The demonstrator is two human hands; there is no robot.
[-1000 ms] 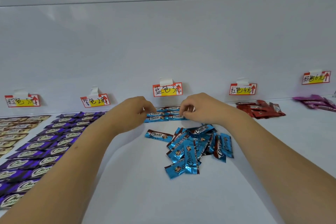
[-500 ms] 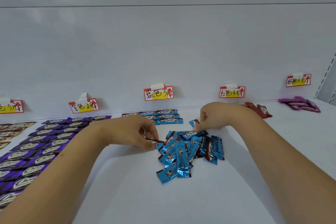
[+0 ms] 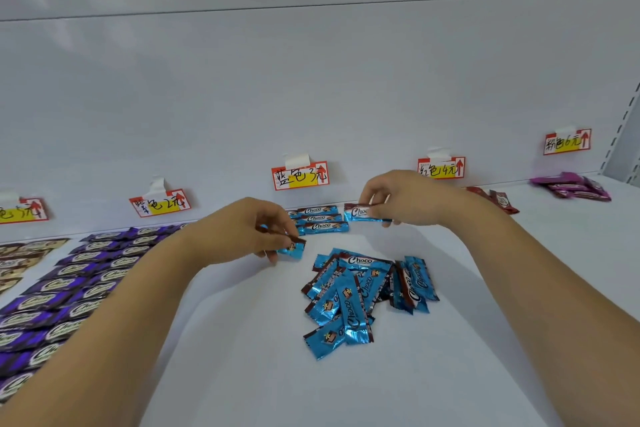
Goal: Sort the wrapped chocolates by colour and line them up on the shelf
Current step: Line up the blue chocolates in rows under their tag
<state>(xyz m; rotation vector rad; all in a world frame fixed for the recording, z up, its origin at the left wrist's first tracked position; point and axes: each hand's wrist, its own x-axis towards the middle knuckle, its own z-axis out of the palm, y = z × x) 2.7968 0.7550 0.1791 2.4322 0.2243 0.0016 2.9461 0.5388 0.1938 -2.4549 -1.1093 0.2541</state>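
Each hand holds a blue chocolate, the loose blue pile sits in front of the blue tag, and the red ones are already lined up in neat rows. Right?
Not quite: the head view shows the red chocolates in a loose heap under their tag, not in rows. The rest holds: the left hand and right hand each pinch a blue chocolate, and the blue pile lies in front of the blue tag.

A loose heap of chocolates (image 3: 363, 298) is found at frame centre on the shelf (image 3: 242, 357). Above it, a short lined-up stack (image 3: 320, 218) is set against the back wall, below the middle label (image 3: 299, 175). Rows of chocolates (image 3: 69, 288) are laid at lower left. Two further piles (image 3: 495, 199) (image 3: 571, 185) are placed at upper right, each beneath a label (image 3: 441, 168) (image 3: 566, 142).
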